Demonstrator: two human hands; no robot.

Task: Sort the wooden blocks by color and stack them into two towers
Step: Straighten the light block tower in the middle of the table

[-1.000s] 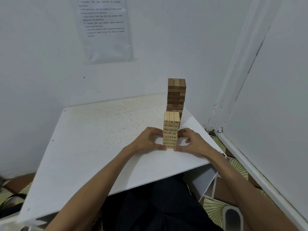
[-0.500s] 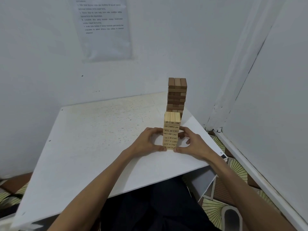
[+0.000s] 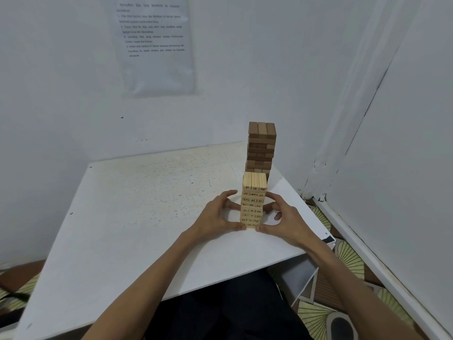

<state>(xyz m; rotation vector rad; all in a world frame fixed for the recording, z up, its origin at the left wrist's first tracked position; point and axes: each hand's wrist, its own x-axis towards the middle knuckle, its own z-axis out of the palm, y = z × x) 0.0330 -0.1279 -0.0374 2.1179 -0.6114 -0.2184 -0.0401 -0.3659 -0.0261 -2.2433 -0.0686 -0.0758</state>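
A light wooden tower (image 3: 254, 192) of numbered blocks stands near the right front of the white table (image 3: 137, 217). Behind it, at the table's far right corner, rises a taller dark brown tower (image 3: 261, 146). My left hand (image 3: 218, 217) grips the light tower's lower left side, thumb at the base and fingers curled round its middle. My right hand (image 3: 282, 218) grips the lower right side the same way. Both towers stand upright and apart from each other.
White walls close in behind and to the right, with a printed sheet (image 3: 154, 42) taped on the back wall. The table's right edge lies just past my right hand. A patterned floor (image 3: 350, 261) shows below on the right.
Both hands stay round the base of the light tower; the fingers have shifted slightly higher up its sides. The towers have not moved.
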